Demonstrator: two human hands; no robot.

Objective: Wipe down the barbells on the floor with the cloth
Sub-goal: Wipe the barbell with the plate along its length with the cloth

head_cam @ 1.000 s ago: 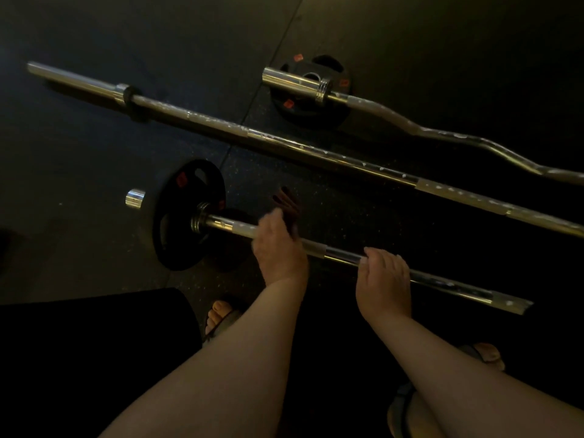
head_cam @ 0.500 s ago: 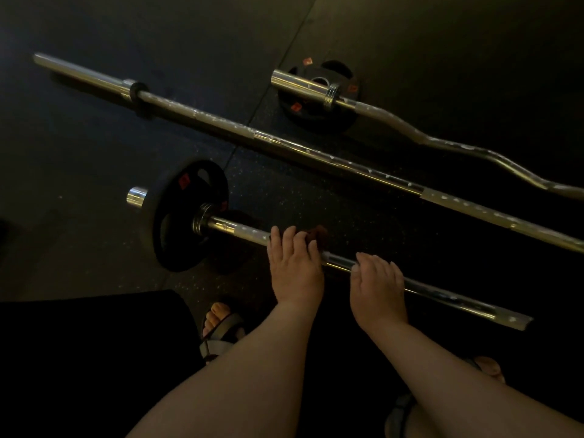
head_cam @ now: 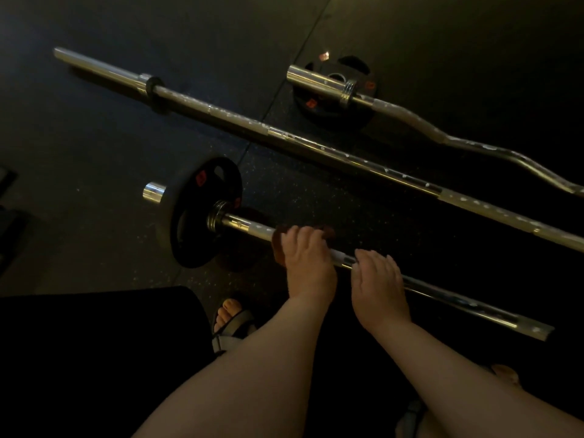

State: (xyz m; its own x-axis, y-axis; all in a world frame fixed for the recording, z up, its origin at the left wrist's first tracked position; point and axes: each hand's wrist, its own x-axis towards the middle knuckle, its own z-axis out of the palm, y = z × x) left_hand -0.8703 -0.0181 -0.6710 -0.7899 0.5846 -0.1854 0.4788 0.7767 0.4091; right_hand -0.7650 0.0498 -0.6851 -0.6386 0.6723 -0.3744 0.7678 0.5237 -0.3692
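Gripping a brown cloth (head_cam: pixel 278 246) around the nearest barbell (head_cam: pixel 458 300), left hand (head_cam: pixel 308 267) with fingers curled over it, right hand (head_cam: pixel 377 286) just beside, fingers wrapped over the bare steel

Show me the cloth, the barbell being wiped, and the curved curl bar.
cloth (head_cam: pixel 278 248): head view, brown edge on the shaft.
barbell being wiped (head_cam: pixel 458 299): head view, bare shaft near its unloaded end.
curl bar (head_cam: pixel 316 80): head view, chrome end sleeve.

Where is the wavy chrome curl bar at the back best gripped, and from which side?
Grip the wavy chrome curl bar on the straight stretch beside its collar, from above: that end rests on a flat black weight plate, so fingers can probably curl under it.
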